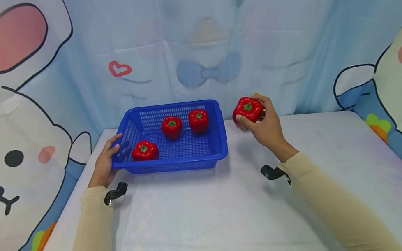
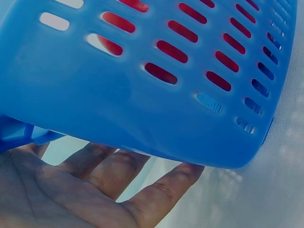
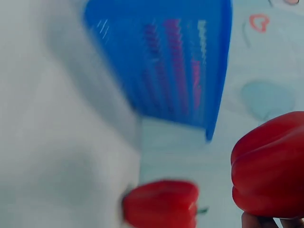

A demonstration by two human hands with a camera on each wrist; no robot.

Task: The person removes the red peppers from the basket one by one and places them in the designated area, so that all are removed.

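My right hand [image 1: 266,124] holds a red bell pepper [image 1: 246,108] with a green stem, between thumb and fingers, just right of the blue plastic basket [image 1: 176,165]. The right wrist view shows the held pepper [image 3: 270,166] close up and another red pepper [image 3: 159,204] lower down, mostly hidden behind the held one in the head view. My left hand [image 1: 105,163] grips the left end of the basket at its rim. Inside the basket sit three red bell peppers: one at front left [image 1: 145,151], one in the middle [image 1: 172,127] and one at back right [image 1: 198,121].
A white-covered table [image 1: 211,215] lies under the basket. Behind it and at both sides hangs a light blue cloth [image 1: 267,18] printed with cartoon animals. Black wrist mounts [image 1: 115,193] are strapped at both cuffs.
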